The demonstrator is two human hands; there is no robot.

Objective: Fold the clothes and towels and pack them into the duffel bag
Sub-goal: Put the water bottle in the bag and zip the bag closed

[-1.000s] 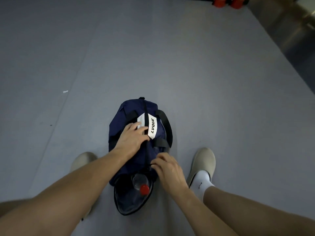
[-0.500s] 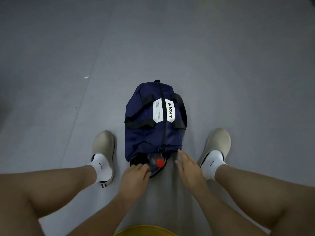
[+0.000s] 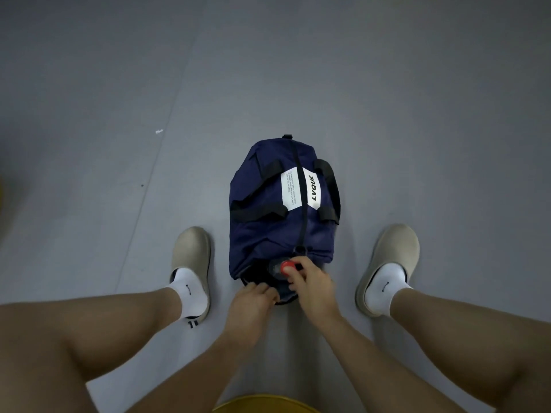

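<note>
A navy duffel bag (image 3: 268, 231) with a white label and black handles lies on the grey floor between my feet, its top zip closed. Its near end pocket is open. A clear bottle with a red cap (image 3: 287, 267) sticks out of that pocket. My right hand (image 3: 313, 284) pinches the bottle at the cap. My left hand (image 3: 250, 305) grips the pocket's lower edge just left of it. No clothes or towels are in view.
My left shoe (image 3: 190, 257) and right shoe (image 3: 390, 260) stand on either side of the bag. A yellow edge (image 3: 265, 405) shows at the bottom of the view. Grey floor (image 3: 268, 70) stretches beyond the bag.
My left hand left the bag's top and came down to the end pocket's edge. My right hand moved from beside the pocket onto the bottle cap. The view tilted down.
</note>
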